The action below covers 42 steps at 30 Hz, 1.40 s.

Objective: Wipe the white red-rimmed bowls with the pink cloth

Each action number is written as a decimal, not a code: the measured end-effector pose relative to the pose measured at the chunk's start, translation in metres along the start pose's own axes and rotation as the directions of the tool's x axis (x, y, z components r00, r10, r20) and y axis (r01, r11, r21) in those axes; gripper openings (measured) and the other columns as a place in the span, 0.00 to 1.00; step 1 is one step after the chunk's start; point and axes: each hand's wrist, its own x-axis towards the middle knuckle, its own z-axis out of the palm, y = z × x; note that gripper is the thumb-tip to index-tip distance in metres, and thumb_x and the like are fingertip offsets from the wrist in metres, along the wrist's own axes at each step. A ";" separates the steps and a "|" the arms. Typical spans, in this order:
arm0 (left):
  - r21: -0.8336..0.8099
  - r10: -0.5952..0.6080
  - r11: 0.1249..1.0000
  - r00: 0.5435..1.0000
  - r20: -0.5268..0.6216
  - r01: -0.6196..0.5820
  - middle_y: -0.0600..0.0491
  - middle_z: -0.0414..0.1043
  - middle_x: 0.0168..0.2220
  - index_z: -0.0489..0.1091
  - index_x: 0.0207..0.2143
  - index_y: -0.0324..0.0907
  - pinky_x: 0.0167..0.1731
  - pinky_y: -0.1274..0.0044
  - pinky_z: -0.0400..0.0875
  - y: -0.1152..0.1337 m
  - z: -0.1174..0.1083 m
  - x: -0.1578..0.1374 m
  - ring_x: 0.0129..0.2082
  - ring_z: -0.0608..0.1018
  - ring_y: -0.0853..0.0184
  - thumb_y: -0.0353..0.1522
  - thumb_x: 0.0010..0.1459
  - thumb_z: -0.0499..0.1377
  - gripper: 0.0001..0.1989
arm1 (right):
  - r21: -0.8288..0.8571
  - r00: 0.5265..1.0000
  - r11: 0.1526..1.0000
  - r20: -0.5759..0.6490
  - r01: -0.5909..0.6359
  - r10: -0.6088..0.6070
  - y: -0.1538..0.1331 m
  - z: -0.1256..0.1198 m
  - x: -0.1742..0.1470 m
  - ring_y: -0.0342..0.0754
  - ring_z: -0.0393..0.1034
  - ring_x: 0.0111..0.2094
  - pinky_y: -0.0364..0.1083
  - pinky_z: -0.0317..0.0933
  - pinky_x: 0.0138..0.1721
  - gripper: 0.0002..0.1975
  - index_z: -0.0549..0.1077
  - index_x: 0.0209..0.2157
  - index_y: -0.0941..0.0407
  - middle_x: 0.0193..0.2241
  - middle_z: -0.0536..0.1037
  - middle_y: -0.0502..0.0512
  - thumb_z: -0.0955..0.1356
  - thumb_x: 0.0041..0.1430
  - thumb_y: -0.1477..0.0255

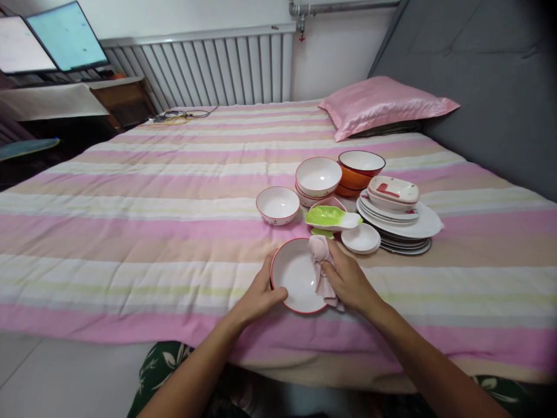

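A white bowl with a red rim (296,278) is tilted toward me at the near side of the bed. My left hand (264,293) is closed on its left edge, the thumb over the rim. In my right hand (348,278) is a bunched pale pink cloth (321,255), pressed against the bowl's right rim and inside. Just beyond stand a similar bowl (278,206), a green and white leaf-shaped dish (328,217) and a small white dish (361,238).
Stacked bowls (319,176), orange bowls (353,177) and a pile of plates (429,222) topped by rectangular dishes (395,190) stand behind, on the striped bedspread (152,244). Farther back lie a pink pillow (387,104) and cables (178,116). The bed's front edge is near my knees.
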 end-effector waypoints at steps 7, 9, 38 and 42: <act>0.021 0.043 0.999 0.996 0.077 -0.045 0.46 0.55 0.59 0.48 0.60 0.41 0.55 0.67 0.57 0.004 -0.005 0.001 0.57 0.60 0.54 0.24 0.41 0.55 0.41 | -0.044 0.998 0.997 0.026 0.067 -0.066 0.002 -0.003 0.003 0.56 0.65 0.48 0.53 0.59 0.47 0.23 0.58 0.55 0.57 0.47 0.71 0.62 0.58 0.56 0.76; 0.022 0.049 0.998 0.995 0.090 -0.052 0.47 0.54 0.60 0.49 0.60 0.41 0.54 0.67 0.58 0.004 -0.005 0.002 0.57 0.61 0.54 0.24 0.40 0.56 0.41 | -0.054 0.997 0.996 0.035 0.072 -0.070 0.002 -0.003 0.003 0.56 0.66 0.47 0.53 0.59 0.46 0.23 0.59 0.55 0.57 0.47 0.71 0.61 0.59 0.56 0.75; 0.358 -0.102 0.911 0.953 -0.284 0.204 0.56 0.71 0.27 0.54 0.59 0.45 0.27 0.76 0.64 0.012 0.010 -0.006 0.25 0.72 0.64 0.30 0.51 0.53 0.31 | -0.211 0.954 0.940 0.075 -0.269 0.290 -0.016 -0.005 -0.003 0.57 0.71 0.35 0.46 0.56 0.31 0.14 0.60 0.45 0.56 0.34 0.76 0.59 0.61 0.57 0.70; 0.417 -0.082 0.892 0.969 -0.231 0.175 0.60 0.63 0.20 0.52 0.60 0.43 0.23 0.78 0.59 0.013 0.004 -0.005 0.20 0.66 0.68 0.28 0.46 0.52 0.36 | -0.291 0.958 0.926 0.082 -0.242 0.276 -0.022 -0.006 -0.004 0.55 0.71 0.33 0.45 0.53 0.28 0.11 0.59 0.43 0.56 0.33 0.75 0.59 0.60 0.57 0.73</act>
